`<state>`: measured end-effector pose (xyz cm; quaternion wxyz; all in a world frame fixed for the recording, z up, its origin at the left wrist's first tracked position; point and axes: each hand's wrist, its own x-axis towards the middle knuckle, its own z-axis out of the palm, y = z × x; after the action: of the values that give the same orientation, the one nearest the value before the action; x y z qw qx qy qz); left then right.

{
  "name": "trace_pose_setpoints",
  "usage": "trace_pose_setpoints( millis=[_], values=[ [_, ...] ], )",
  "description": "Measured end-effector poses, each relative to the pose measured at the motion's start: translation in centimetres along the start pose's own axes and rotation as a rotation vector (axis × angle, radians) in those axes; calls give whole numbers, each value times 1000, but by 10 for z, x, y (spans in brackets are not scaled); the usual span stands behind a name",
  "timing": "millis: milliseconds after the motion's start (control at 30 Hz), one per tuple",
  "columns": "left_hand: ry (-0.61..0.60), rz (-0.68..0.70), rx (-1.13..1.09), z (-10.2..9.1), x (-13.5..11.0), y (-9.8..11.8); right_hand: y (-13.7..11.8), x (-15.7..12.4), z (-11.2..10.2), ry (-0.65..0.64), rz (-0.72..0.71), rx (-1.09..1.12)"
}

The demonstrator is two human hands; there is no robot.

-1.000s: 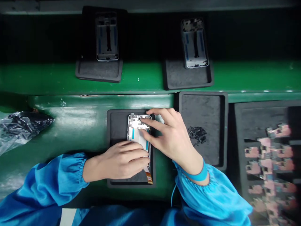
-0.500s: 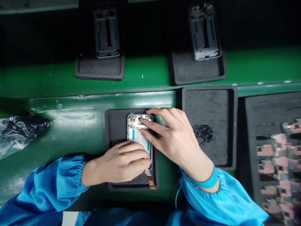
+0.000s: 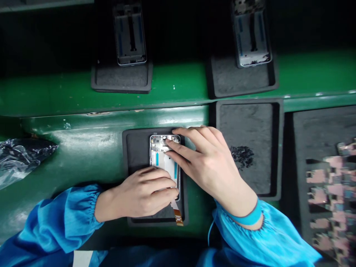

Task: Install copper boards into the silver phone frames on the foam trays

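Observation:
A phone mid-frame [image 3: 164, 157] with a metal rim, white inner surface and blue strips lies on a black foam mat [image 3: 136, 148]. It sits upright in the picture, with circuitry showing at its far end. My left hand [image 3: 141, 191] lies over its near end, fingers curled against the right edge. My right hand [image 3: 207, 165] reaches in from the right, fingertips pressing on the far part of the frame. An orange-tipped ribbon cable [image 3: 178, 217] runs out from the near end onto the mat. Much of the frame's lower half is hidden under my fingers.
Two more phone frames [image 3: 129, 33] [image 3: 251, 33] stand on black trays on the green shelf ahead. A black foam tray [image 3: 250, 126] holds dark scraps [image 3: 241, 156]. Pink pieces [image 3: 328, 193] sit in foam at far right. Crumpled plastic [image 3: 22, 159] lies at left.
The whole scene has shifted in the picture as my head turned, with the upper trays sliding up and right. My hands stay on the frame with little visible movement.

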<state>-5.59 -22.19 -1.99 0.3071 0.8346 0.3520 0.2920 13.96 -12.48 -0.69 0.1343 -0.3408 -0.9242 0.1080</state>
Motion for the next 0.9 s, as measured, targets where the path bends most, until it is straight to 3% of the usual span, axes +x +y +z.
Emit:
trace_pose_setpoints(
  millis=[467,900],
  values=[
    [-36,-12,-2,4,-4,-1,8,-1,8,14,156,264],
    [-6,0,-5,1,-5,-2,12,0,14,32,167,381]
  ],
)
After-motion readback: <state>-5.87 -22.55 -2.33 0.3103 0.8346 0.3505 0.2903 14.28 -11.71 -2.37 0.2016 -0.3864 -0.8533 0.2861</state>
